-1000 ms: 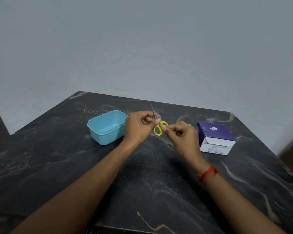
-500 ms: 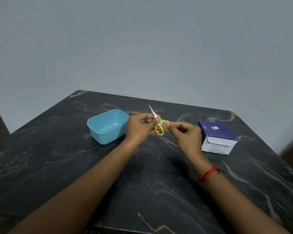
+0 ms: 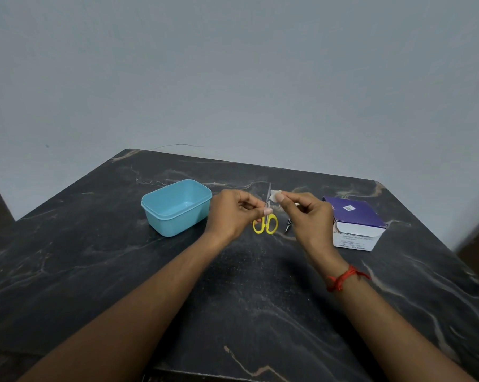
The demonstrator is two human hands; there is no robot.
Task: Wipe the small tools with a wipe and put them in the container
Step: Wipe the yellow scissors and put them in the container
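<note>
Forearms cut off at the bottom edge cross a black veined marble table (image 3: pixel 95 271). The left hand (image 3: pixel 230 213) holds small yellow-handled scissors (image 3: pixel 265 224) upright between its fingers, blades up. The right hand (image 3: pixel 307 216) pinches a small white wipe (image 3: pixel 275 194) beside the blades, half hiding a thin dark tool (image 3: pixel 288 226). A light blue plastic container (image 3: pixel 177 208) stands left, with a grey wall (image 3: pixel 232 78) behind.

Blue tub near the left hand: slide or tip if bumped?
Blue tub looks like thin plastic with nothing visible inside, so probably light. On the smooth stone table it would likely slide, not tip: it sits low and wide.
</note>
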